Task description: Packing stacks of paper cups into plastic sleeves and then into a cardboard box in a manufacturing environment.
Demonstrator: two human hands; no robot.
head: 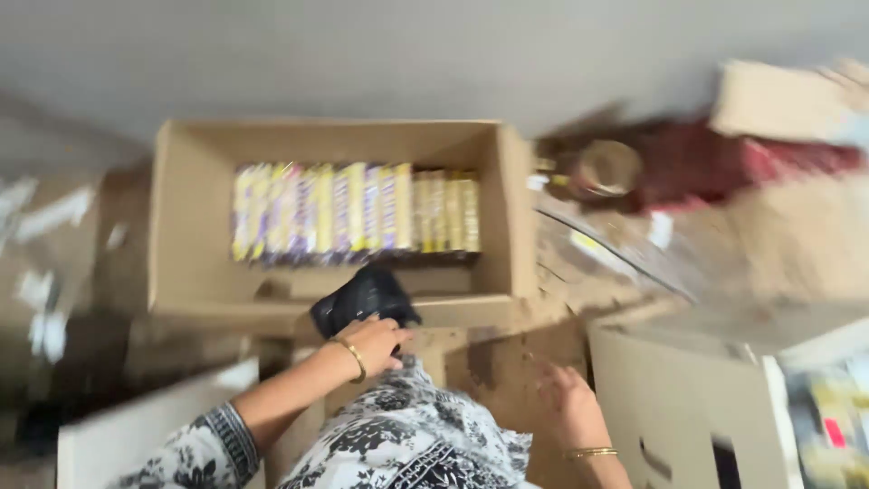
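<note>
everything here is placed against the open cardboard box (181, 226) in the upper middle of the blurred view. well to the left of the box, scraps of white paper (41, 272) lie on a brown surface. below the box's left corner stands a pale cardboard flap (136, 435). inside the box, against its far wall, a row of purple and yellow packets (317, 213) stands on edge, and to their right, touching them, a shorter run of plain yellow packets (448, 213). at the box's near wall, about at its middle, sits a black pouch (362, 299), half over the rim. the left hand (373, 342), with a gold bangle at the wrist, is curled against the underside of that pouch and appears to grip it. just below the hand spreads black and white patterned cloth (407, 435). below the box's right corner, the right hand (566, 398), also with a bangle, hovers over brown cardboard with fingers loosely spread, holding nothing. to the right of the box lie a round tan object (608, 167) and something dark red (715, 163), too blurred to tell. lower right of the box stands another pale carton (670, 407).
</note>
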